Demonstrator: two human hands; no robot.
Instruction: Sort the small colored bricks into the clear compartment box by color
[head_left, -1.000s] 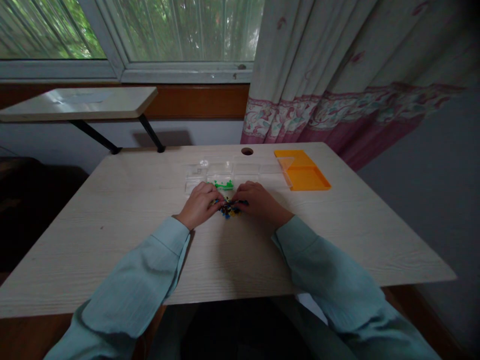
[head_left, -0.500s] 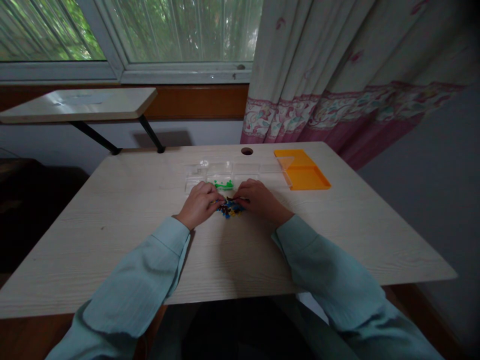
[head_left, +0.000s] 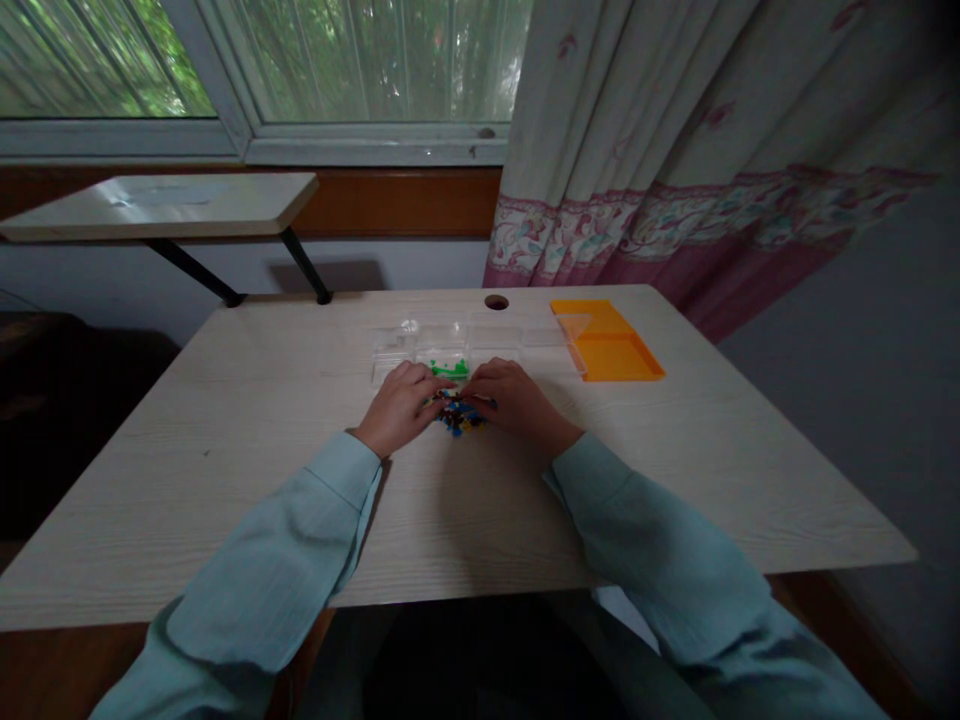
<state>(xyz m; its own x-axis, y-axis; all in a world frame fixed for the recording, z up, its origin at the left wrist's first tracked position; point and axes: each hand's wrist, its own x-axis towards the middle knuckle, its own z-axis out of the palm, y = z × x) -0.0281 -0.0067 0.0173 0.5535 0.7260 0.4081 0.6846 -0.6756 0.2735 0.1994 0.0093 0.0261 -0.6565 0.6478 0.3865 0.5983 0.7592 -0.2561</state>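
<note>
My left hand [head_left: 400, 404] and my right hand [head_left: 510, 396] rest close together on the wooden table [head_left: 262, 440], fingers curled down into a small pile of tiny coloured pieces [head_left: 459, 418] between them. Whether either hand pinches a piece is too small to see. Just beyond the hands lies a clear compartment box [head_left: 450, 347]; one compartment holds green pieces [head_left: 450, 369]. Pale teal sleeves cover both arms.
An orange lid or tray [head_left: 611, 343] lies at the table's far right. A round cable hole [head_left: 496, 302] sits near the far edge. A second small table [head_left: 157, 205] stands under the window, and a patterned curtain [head_left: 675, 150] hangs at right.
Both hands stay at the pile; their fingers have shifted slightly among the pieces and the fingertips are nearer each other. The view has nudged a little.
</note>
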